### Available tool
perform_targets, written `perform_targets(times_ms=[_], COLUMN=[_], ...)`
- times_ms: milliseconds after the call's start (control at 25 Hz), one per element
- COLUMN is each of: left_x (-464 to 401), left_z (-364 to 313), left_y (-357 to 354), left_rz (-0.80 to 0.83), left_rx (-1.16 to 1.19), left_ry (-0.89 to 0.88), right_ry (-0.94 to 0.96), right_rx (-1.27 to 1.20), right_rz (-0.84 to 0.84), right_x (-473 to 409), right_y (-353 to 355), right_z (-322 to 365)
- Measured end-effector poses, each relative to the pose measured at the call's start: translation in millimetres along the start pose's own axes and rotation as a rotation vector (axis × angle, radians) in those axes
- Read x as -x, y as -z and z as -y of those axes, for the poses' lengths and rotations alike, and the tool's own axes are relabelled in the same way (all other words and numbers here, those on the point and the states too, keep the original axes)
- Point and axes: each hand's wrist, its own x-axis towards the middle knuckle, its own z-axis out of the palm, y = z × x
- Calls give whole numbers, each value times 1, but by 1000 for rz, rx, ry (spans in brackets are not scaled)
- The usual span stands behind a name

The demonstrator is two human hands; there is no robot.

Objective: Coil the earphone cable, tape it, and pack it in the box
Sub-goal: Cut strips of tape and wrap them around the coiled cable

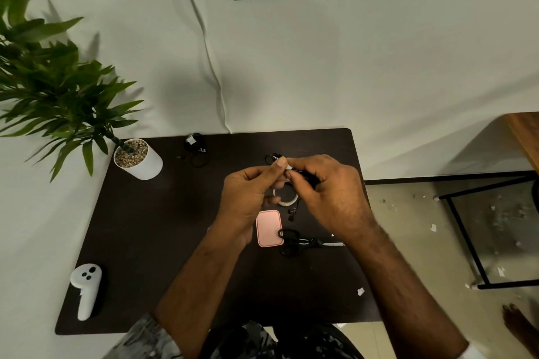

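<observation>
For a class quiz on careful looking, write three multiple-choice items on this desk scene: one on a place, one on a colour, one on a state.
1. Where do the black-handled scissors lie?
A beside the potted plant
B right of the box
C on the floor

2. What colour is the small rounded rectangular box?
A pink
B blue
C green

3. What are the left hand and right hand doing?
A resting flat
B holding scissors
C pinching the black earphone cable

Answers: 1 B, the handles touch the box's right edge; 2 A, its top shows pink; 3 C, curled fingers meet on the cable above the dark table.

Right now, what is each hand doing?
Left hand: pinching the earphone cable.
Right hand: gripping the same cable.
</observation>
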Motion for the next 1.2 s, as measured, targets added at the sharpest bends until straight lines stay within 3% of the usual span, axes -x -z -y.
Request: perform_targets(times_ms=[200, 400, 560, 680, 800, 880, 960, 1080, 1200], left_x=[0, -1, -4, -8, -11, -12, -9, -4, 0], left_z=[5, -4, -11, -10, -7, -3, 0, 7, 10], left_y=[-1, 5, 5, 6, 8, 7, 6, 4, 2], left_rz=[54, 131, 88, 62, -45, -117, -144, -103, -35], left_rx=[19, -24, 293, 525, 619, 589, 484, 314, 202], left_ry=[24, -145, -33, 15, -51, -102, -155, -179, -113], right_ry=[24, -237, -384, -445, -569, -577, -578, -605, -578], right_rx=[-4, -426, -720, -581, -364, -282, -404, -710, -668], right_rz=[13, 122, 253, 268, 134, 75, 64, 63, 15], right_x=[1, 1, 1, 7, 13, 18, 20, 15, 8], right_y=[0, 2, 3, -7, -23, -32, -37, -30, -22], right_z=[-6, -13, -17, -15, -7, -2, 2, 12, 16])
